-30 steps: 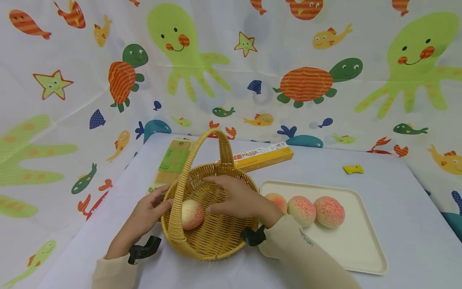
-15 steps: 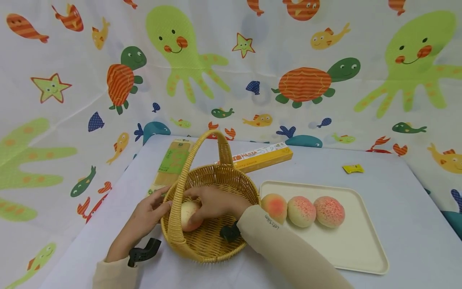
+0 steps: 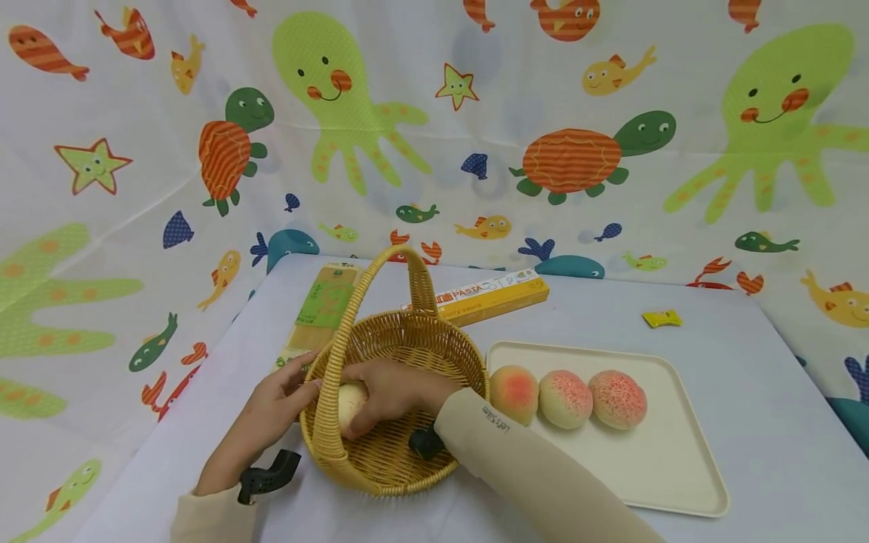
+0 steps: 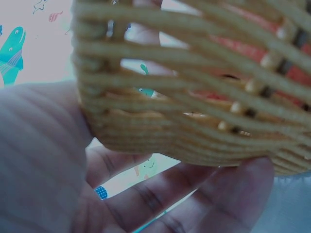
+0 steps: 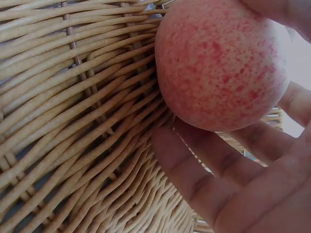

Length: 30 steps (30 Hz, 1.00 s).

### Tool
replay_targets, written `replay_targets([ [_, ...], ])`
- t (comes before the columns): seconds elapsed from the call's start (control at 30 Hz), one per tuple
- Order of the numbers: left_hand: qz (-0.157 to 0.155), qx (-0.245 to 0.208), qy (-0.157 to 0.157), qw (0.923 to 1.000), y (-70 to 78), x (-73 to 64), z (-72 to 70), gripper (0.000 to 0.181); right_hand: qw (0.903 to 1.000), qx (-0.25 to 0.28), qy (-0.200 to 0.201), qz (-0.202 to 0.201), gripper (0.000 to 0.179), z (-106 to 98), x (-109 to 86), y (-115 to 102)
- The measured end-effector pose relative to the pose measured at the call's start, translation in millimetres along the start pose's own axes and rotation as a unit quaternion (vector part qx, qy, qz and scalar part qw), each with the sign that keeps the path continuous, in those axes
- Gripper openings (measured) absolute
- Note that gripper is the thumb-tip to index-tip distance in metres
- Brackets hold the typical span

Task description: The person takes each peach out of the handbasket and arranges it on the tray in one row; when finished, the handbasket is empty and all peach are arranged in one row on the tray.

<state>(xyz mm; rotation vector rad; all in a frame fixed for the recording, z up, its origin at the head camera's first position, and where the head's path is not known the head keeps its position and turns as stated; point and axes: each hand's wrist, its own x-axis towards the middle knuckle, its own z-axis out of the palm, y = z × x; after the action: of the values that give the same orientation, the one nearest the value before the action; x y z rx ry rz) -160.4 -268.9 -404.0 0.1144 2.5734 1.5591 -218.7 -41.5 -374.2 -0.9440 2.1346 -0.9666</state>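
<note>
In the head view, a woven wicker basket (image 3: 394, 471) with a tall arched handle stands on the table. My left hand (image 3: 268, 407) holds its left rim near the foot of the handle; the left wrist view shows fingers (image 4: 194, 194) along the weave. Inside the basket, at the left, lies a peach (image 3: 351, 407), pale with red speckles. My right hand (image 3: 394, 388) reaches in and grips it, with thumb and fingers around its sides. From the right wrist view the peach (image 5: 221, 65) sits against the woven wall.
A cream tray (image 3: 672, 467) to the right bears 3 peaches (image 3: 565, 400) in a row. Behind the basket lie a yellow pasta box (image 3: 498, 302) and a flat noodle pack (image 3: 326, 302). A small yellow packet (image 3: 661, 318) is at the back right. A patterned curtain encloses the table.
My right hand has moved left and down inside the basket, from above its middle onto the peach, and now grips it. The left hand stays on the rim.
</note>
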Motion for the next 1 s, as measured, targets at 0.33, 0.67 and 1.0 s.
replay_targets([
  [0.33, 0.005, -0.003, 0.000, 1.0000, -1.6, 1.2, 0.8, 0.056, 0.9992, -0.021, 0.034, -0.003, 0.064, -10, -14.7, 2],
  [0.67, -0.003, 0.005, 0.004, 1.0000, -0.1, 2.2, 0.8, 0.057, 0.9951, -0.021, 0.097, -0.006, 0.065, -40, -62.5, 4],
  [1.0, -0.002, 0.010, 0.001, 0.9999, 0.3, -0.1, -0.9, 0.058, 0.9853, 0.016, 0.169, 0.020, 0.067, -58, -128.2, 24],
])
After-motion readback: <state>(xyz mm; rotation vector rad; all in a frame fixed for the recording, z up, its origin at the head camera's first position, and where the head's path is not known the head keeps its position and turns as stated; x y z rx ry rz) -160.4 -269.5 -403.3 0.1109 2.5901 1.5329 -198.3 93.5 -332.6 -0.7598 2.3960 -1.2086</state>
